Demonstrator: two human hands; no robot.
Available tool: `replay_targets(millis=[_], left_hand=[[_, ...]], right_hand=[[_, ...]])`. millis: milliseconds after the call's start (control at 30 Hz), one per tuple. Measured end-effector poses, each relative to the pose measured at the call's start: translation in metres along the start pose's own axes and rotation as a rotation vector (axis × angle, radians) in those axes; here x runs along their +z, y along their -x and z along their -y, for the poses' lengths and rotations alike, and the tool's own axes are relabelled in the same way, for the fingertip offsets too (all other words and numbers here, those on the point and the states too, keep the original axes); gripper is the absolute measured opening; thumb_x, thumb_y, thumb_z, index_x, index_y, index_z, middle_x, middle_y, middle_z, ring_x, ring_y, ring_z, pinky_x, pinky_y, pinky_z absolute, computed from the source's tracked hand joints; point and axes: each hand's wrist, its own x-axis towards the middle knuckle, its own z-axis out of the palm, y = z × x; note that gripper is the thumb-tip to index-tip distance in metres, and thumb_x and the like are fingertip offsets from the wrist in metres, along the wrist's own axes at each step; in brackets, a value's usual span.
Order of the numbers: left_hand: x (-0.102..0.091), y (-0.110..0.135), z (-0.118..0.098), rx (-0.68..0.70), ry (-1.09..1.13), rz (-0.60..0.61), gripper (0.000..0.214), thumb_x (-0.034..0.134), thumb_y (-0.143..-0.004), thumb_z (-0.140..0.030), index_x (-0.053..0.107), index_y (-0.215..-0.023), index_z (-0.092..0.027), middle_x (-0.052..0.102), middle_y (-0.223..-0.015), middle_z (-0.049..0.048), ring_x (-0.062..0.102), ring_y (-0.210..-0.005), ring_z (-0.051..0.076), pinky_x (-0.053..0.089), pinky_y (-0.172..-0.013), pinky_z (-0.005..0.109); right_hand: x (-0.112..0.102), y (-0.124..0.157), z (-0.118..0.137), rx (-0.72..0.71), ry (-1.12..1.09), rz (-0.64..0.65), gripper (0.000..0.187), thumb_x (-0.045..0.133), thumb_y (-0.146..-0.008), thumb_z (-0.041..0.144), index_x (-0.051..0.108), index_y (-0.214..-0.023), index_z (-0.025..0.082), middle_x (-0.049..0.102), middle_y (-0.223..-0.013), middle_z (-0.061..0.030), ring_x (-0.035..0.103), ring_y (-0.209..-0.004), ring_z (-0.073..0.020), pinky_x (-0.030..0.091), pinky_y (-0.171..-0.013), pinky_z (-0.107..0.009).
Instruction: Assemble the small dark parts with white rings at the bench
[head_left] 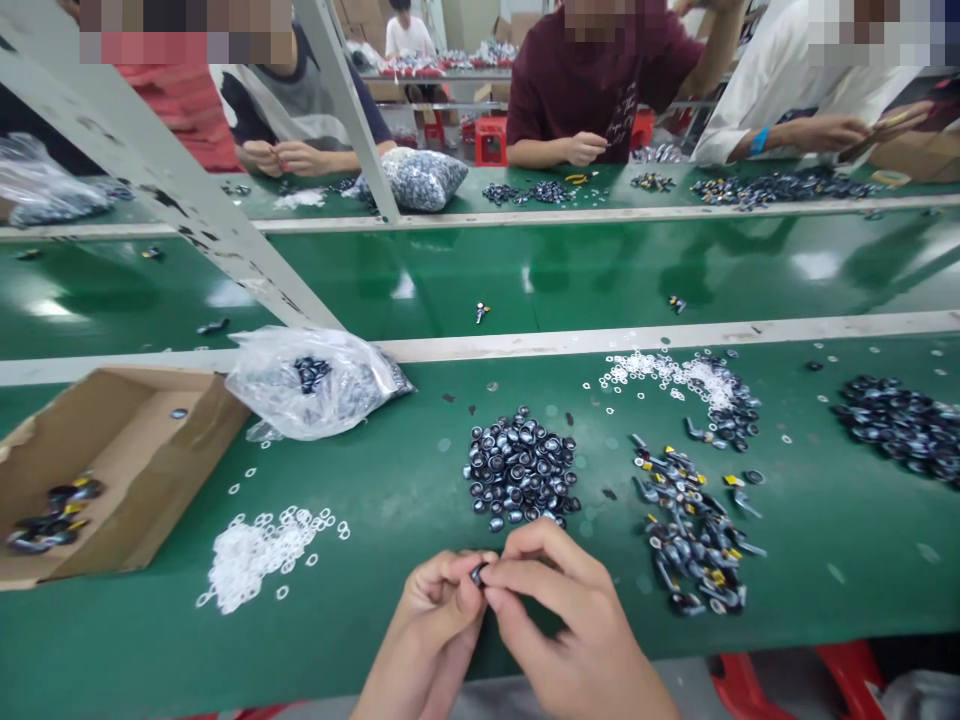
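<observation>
My left hand [442,610] and my right hand [559,600] meet at the front edge of the green table. Between their fingertips sits a small dark, shiny cap [478,574], mostly covered by the fingers. Both hands are closed on it in a pinch. Just beyond them lies a pile of dark round caps [521,465]. To the left of my hands is a heap of white rings [251,560]. On the right, a pile of dark metal parts with yellow pieces [694,530] spreads over the table.
A cardboard box [187,470] with a few parts stands at left, beside a clear plastic bag [315,385] of dark pieces. More white rings [637,370] and dark caps [900,425] lie back right. Beyond a white rail runs a green belt [585,270]; several people sit across it.
</observation>
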Motion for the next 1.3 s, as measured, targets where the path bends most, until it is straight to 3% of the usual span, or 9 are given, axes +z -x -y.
replay_targets(millis=[100,233,367,567,900,1300], left_hand=[[-0.002,0.0,0.002,-0.003,-0.027,0.023,0.032,0.115,-0.057,-0.035,0.091,-0.076,-0.025,0.088,-0.087,0.0031,0.08,-0.083,0.014,0.065,-0.086,0.021],[-0.007,0.001,0.0,-0.023,-0.084,0.065,0.029,0.113,-0.062,-0.034,0.091,-0.077,-0.025,0.085,-0.083,0.0026,0.076,-0.082,0.015,0.063,-0.089,0.026],[-0.009,0.002,-0.003,-0.016,-0.13,0.088,0.028,0.113,-0.062,-0.032,0.089,-0.074,-0.022,0.081,-0.078,0.0045,0.078,-0.09,0.023,0.061,-0.088,0.031],[-0.007,0.0,0.003,0.031,-0.127,0.078,0.03,0.114,-0.059,-0.034,0.088,-0.069,-0.023,0.079,-0.072,0.0036,0.074,-0.078,0.02,0.06,-0.08,0.03],[-0.014,0.002,0.009,0.018,-0.086,-0.03,0.029,0.114,-0.059,-0.032,0.089,-0.073,-0.023,0.084,-0.086,0.0042,0.079,-0.094,0.022,0.063,-0.089,0.03],[-0.003,0.008,0.018,0.078,-0.036,-0.164,0.039,0.115,-0.052,-0.041,0.088,-0.073,-0.022,0.082,-0.085,0.0032,0.077,-0.087,0.02,0.065,-0.091,0.031]], right_hand=[[-0.009,-0.006,0.004,0.033,0.024,0.062,0.022,0.064,-0.101,0.003,0.079,-0.106,0.018,0.068,-0.101,-0.0049,0.068,-0.091,-0.016,0.057,-0.078,-0.026],[-0.017,-0.012,0.006,-0.033,0.085,0.149,0.019,0.065,-0.101,0.003,0.077,-0.1,0.017,0.069,-0.096,-0.0039,0.064,-0.086,-0.016,0.054,-0.078,-0.029],[-0.016,-0.013,0.004,-0.083,0.103,0.163,0.02,0.063,-0.101,0.004,0.074,-0.092,0.018,0.069,-0.094,-0.0038,0.061,-0.084,-0.0161,0.053,-0.078,-0.029],[-0.015,-0.009,-0.002,-0.097,0.108,0.178,0.019,0.063,-0.101,0.003,0.071,-0.094,0.019,0.069,-0.094,-0.0034,0.062,-0.085,-0.0163,0.055,-0.078,-0.029],[-0.007,-0.008,-0.007,-0.132,0.113,0.107,0.019,0.063,-0.101,0.002,0.071,-0.095,0.018,0.07,-0.094,-0.0036,0.064,-0.085,-0.016,0.057,-0.08,-0.028],[0.001,-0.012,-0.007,-0.174,0.119,0.001,0.02,0.061,-0.102,0.005,0.072,-0.095,0.02,0.07,-0.088,-0.0038,0.061,-0.076,-0.0159,0.059,-0.071,-0.029]])
